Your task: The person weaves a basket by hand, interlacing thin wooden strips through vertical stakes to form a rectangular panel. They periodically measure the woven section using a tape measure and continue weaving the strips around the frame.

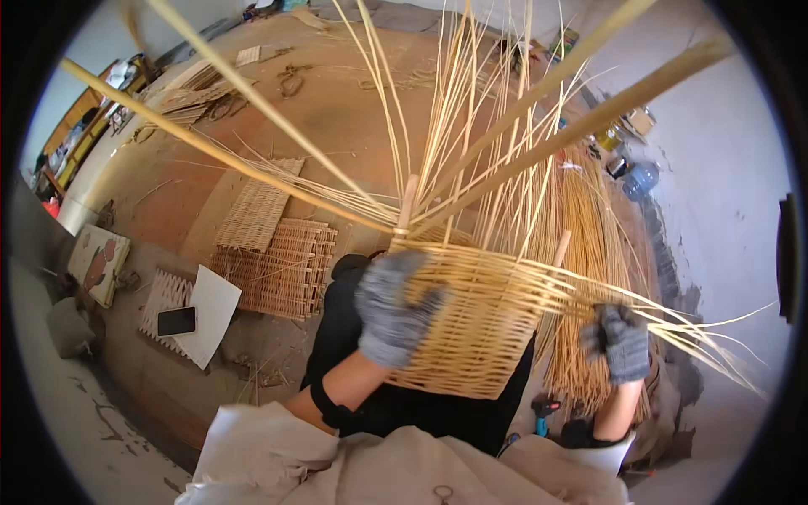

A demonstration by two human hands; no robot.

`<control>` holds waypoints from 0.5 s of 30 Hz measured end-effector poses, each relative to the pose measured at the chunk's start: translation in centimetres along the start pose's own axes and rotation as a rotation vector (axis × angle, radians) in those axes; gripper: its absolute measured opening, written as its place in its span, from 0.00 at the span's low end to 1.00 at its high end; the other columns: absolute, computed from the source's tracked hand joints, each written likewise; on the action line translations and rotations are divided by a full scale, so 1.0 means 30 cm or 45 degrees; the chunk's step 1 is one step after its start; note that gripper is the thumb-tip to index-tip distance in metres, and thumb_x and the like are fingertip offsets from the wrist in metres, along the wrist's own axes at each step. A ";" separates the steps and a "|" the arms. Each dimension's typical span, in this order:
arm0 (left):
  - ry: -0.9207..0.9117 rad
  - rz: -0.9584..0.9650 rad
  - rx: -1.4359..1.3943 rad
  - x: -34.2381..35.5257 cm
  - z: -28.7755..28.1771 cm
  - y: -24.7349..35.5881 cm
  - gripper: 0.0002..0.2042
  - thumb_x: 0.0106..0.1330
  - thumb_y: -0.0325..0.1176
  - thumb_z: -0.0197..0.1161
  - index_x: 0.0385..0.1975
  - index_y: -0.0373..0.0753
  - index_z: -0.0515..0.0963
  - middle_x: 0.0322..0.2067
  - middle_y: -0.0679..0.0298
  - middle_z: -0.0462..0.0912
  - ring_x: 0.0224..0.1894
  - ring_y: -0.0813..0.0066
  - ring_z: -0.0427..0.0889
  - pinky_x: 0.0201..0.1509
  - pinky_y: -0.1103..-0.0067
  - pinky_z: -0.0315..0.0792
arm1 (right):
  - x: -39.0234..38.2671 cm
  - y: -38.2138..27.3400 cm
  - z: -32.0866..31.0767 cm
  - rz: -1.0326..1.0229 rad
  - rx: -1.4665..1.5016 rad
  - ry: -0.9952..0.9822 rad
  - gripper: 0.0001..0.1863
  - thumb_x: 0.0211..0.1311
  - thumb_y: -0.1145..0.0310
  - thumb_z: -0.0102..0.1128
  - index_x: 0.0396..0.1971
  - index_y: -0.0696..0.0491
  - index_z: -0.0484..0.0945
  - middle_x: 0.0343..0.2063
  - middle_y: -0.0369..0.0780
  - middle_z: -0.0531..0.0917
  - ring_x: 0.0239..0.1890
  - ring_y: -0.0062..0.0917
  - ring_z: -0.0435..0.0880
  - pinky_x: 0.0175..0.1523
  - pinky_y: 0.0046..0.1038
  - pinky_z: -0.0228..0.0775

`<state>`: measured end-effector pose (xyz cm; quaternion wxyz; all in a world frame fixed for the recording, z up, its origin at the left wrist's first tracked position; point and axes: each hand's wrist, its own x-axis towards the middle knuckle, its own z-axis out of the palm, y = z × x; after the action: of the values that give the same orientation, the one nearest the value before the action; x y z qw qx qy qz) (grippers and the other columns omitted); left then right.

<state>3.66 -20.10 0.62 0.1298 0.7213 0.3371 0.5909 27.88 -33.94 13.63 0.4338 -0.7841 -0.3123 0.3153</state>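
A woven cane basket panel [471,328] rests across my lap, with long loose strands [690,332] running out to the right from its upper edge and tall canes and thick poles [589,126] rising above it. My left hand [396,307], in a grey knit glove, grips the panel's upper left part, near an upright stick [406,202]. My right hand [617,343], gloved the same, is at the right, its fingers curled at the bundle of strands beyond the panel's edge.
Woven mats [278,269] and a white board [215,316] with a phone [176,321] lie on the floor at left. Loose cane bundles [581,362], a drill-like tool [543,412] and water jugs [640,181] sit at right. A wooden bench [76,126] with items stands back left.
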 end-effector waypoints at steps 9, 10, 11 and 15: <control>-1.162 -0.090 0.460 0.353 -0.215 0.039 0.17 0.48 0.43 0.59 0.37 0.43 0.72 0.31 0.59 0.75 0.32 0.66 0.75 0.43 0.76 0.67 | -0.186 -0.403 1.032 -1.197 -1.025 0.078 0.11 0.48 0.69 0.45 0.30 0.55 0.74 0.26 0.47 0.77 0.28 0.36 0.76 0.34 0.34 0.70; -1.186 -0.072 0.487 0.370 -0.215 0.044 0.17 0.49 0.44 0.58 0.38 0.44 0.72 0.31 0.59 0.76 0.32 0.66 0.75 0.43 0.76 0.67 | -0.176 -0.377 1.090 -1.056 -1.181 0.649 0.13 0.50 0.72 0.41 0.32 0.59 0.73 0.29 0.49 0.76 0.31 0.38 0.76 0.38 0.36 0.70; -1.214 -0.049 0.514 0.385 -0.216 0.050 0.18 0.49 0.46 0.57 0.38 0.45 0.72 0.30 0.59 0.76 0.32 0.66 0.75 0.43 0.76 0.67 | -0.160 -0.345 1.137 -0.865 -1.309 1.218 0.14 0.52 0.75 0.37 0.35 0.63 0.71 0.32 0.51 0.76 0.34 0.40 0.76 0.42 0.39 0.70; -1.276 -0.031 0.657 0.427 -0.254 0.096 0.19 0.52 0.51 0.53 0.39 0.49 0.72 0.30 0.59 0.76 0.30 0.66 0.75 0.42 0.76 0.67 | -0.168 -0.373 1.094 -0.839 -1.324 1.262 0.12 0.51 0.73 0.38 0.30 0.61 0.70 0.29 0.49 0.76 0.33 0.37 0.77 0.38 0.36 0.70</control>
<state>-1.59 -15.64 14.13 0.1001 0.9183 0.3761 0.0730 -2.71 -17.12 10.63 0.1715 -0.8025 -0.4062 -0.4019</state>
